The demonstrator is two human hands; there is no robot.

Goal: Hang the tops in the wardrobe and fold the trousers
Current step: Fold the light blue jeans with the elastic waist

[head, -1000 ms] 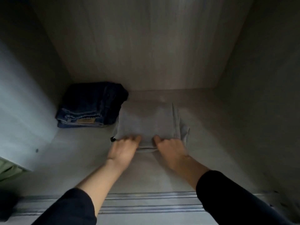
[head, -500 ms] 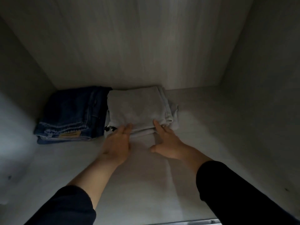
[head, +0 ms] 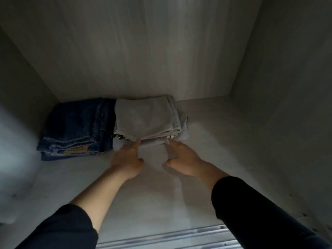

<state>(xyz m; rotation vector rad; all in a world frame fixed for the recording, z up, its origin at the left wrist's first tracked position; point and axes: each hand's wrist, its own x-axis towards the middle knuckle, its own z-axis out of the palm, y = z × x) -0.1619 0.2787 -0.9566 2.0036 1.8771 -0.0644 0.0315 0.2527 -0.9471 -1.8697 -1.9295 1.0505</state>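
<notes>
Grey trousers (head: pixel 147 119) are lying at the back edge of the shelf (head: pixel 233 141), left hand (head: pixel 128 157) and right hand (head: pixel 183 159) touching the near fold, fingers (head: pixel 136 143) straight.

blocked: folded jeans (head: pixel 75 126) and grey trousers (head: pixel 147 119), touching, left rear by back wall (head: pixel 143 51) | free: wardrobe floor (head: pixel 233 141) rightward to right wall (head: pixel 287 87), and before both piles | front edge: door track (head: pixel 170 239)
</notes>
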